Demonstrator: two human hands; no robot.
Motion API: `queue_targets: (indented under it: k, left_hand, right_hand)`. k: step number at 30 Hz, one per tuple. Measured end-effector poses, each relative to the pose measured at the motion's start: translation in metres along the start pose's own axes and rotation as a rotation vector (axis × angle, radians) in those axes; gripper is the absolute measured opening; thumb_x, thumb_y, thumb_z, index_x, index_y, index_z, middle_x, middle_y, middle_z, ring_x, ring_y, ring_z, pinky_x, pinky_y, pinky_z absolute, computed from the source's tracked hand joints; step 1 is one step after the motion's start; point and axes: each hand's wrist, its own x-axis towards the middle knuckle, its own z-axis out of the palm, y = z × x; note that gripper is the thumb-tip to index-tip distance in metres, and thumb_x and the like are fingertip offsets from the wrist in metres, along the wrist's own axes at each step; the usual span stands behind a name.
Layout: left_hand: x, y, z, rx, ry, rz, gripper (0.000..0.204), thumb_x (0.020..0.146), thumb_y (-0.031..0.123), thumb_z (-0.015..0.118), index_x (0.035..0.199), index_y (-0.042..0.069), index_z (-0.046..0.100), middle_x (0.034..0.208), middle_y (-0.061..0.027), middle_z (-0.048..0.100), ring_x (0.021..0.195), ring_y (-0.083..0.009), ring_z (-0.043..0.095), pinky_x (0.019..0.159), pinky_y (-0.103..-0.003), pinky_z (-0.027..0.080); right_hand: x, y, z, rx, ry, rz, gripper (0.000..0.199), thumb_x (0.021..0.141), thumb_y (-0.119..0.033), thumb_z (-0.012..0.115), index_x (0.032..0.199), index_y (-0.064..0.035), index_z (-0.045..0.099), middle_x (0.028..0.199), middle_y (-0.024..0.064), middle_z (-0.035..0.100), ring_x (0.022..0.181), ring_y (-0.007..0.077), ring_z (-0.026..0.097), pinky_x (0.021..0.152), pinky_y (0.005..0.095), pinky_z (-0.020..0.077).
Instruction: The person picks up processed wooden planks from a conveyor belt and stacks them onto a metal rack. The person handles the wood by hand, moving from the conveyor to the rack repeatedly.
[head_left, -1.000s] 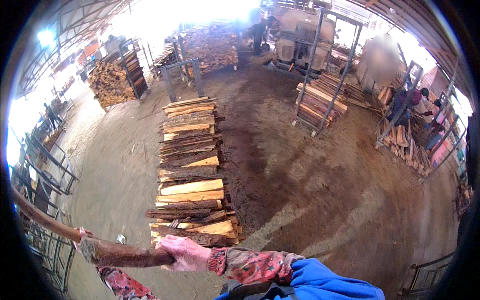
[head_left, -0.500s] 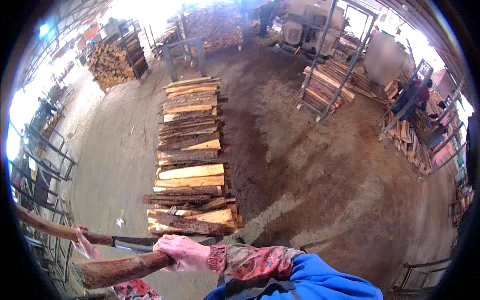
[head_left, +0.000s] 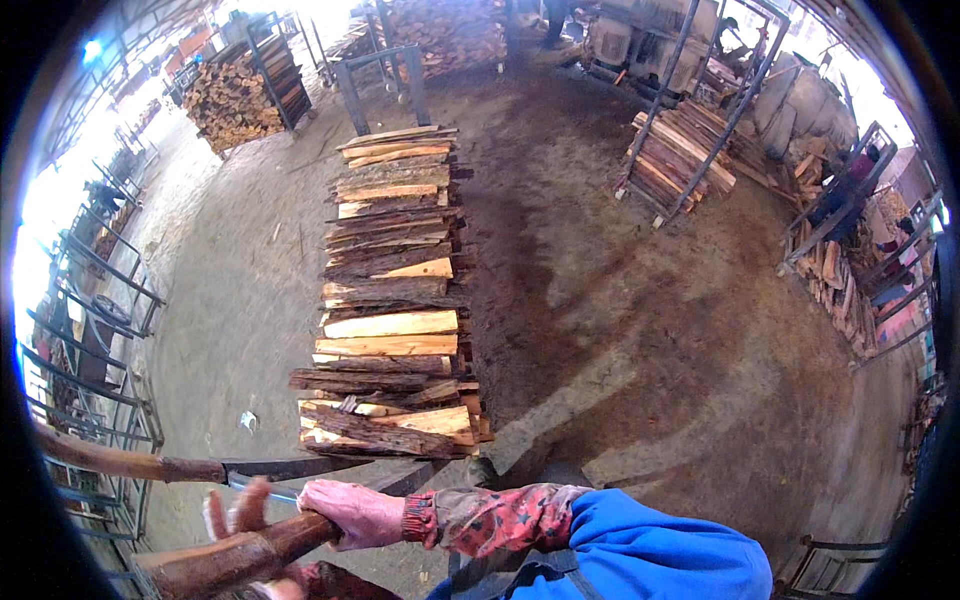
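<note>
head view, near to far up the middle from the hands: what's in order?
Right hand gripping a bark-covered log → metal frame bar → long row of stacked split wood → empty metal rack → far wood pile.

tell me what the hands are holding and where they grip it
The right hand grips a bark-covered wood slab at its near end; the left hand has fingers spread beside it, hold unclear.
</note>
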Motion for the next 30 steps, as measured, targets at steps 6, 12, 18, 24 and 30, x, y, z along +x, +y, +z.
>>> queue_targets:
  k: [6,12,18,24,30]
  left_hand:
    - [-0.021,-0.055,-0.023,-0.362,-0.044,0.0,0.103,0.062,0.033,0.082,0.135,-0.002,0.02,0.092,-0.0175,0.059,0.084,-0.0301,0.059,0.08,-0.042,0.049]
    - [0.003,-0.016,0.029,-0.379,-0.209,0.032,0.07,0.073,0.019,0.071,0.126,0.002,0.028,0.077,-0.0119,0.056,0.065,-0.0223,0.056,0.067,-0.036,0.05]
    - [0.019,-0.014,0.035,-0.395,-0.2,-0.013,0.064,0.074,0.018,0.07,0.121,0.001,0.03,0.073,-0.0101,0.054,0.06,-0.0197,0.053,0.062,-0.033,0.049]
    - [0.019,-0.018,0.032,-0.404,-0.147,-0.019,0.058,0.076,0.017,0.069,0.116,0.0,0.031,0.068,-0.0083,0.052,0.055,-0.0171,0.05,0.057,-0.03,0.047]
    - [0.008,-0.02,0.031,-0.384,-0.029,-0.033,0.052,0.077,0.016,0.069,0.111,0.0,0.033,0.064,-0.0064,0.05,0.05,-0.0145,0.048,0.052,-0.027,0.045]
  right_hand:
    - [-0.002,0.009,0.001,0.1,-0.019,0.038,0.051,0.059,-0.007,0.069,0.103,-0.0022,0.044,0.099,0.0173,0.049,0.096,0.0396,0.05,0.079,0.0435,0.0441]
    - [0.007,0.014,0.001,0.252,-0.09,0.02,0.031,0.066,-0.01,0.066,0.085,-0.0036,0.043,0.076,0.0179,0.051,0.076,0.0426,0.054,0.063,0.0442,0.0435]
    - [0.018,0.013,-0.009,0.274,-0.159,-0.09,0.029,0.07,-0.022,0.07,0.082,-0.0055,0.049,0.074,0.0165,0.054,0.071,0.0389,0.054,0.06,0.044,0.0442]
    - [0.027,0.007,-0.017,0.327,-0.223,-0.087,0.029,0.074,-0.024,0.07,0.089,-0.005,0.053,0.079,0.0159,0.058,0.073,0.036,0.057,0.064,0.0412,0.0463]
    - [0.025,0.017,0.001,0.328,-0.122,-0.041,0.028,0.077,-0.018,0.068,0.094,-0.0034,0.052,0.085,0.0113,0.053,0.081,0.0258,0.058,0.071,0.0348,0.0464]
